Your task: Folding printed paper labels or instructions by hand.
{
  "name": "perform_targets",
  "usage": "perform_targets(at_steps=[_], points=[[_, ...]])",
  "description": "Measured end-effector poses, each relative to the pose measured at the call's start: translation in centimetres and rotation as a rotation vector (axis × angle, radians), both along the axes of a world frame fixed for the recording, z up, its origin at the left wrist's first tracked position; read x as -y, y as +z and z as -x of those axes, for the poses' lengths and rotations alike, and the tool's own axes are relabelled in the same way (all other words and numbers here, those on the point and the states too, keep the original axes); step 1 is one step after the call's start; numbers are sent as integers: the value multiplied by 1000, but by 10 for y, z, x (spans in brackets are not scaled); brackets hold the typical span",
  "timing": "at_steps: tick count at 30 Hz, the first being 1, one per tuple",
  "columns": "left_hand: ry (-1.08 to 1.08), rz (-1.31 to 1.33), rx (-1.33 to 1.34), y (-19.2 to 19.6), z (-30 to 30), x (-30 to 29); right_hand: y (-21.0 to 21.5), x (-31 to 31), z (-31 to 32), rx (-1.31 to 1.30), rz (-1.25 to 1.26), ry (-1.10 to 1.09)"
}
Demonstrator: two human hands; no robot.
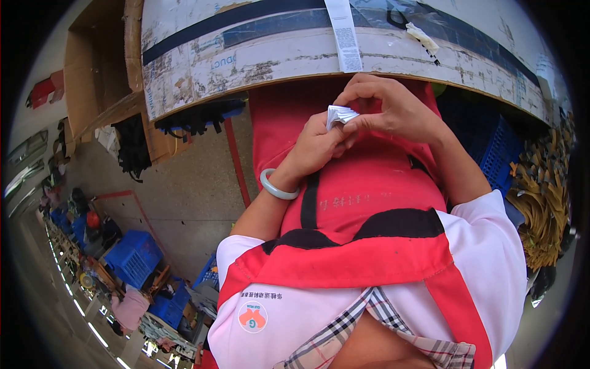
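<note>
left hand point(319, 146) pinching the labels point(340, 115), just off the counter point(276, 69)'s near edge | right hand point(393, 111) curled, thumb against them, can't tell if gripping | tbh a slack pinch could scatter them

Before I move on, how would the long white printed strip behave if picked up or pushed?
The strip looks thin and narrow, so it would probably be light and floppy. With one end near the edge of the table, it might slide off.
</note>
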State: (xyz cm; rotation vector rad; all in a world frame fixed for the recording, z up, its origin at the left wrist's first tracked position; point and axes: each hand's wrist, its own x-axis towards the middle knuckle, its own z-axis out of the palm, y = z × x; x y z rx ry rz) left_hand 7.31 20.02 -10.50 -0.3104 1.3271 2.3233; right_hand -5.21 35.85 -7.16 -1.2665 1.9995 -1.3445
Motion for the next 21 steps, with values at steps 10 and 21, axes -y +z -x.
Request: perform_targets(at_steps=[10,21], points=[[-24,-82,60,1,3,2,-12,0,-11,717,-95,-172],[112,-166,163,-5,5,0,-3,-6,-33,-56,-196,-82]])
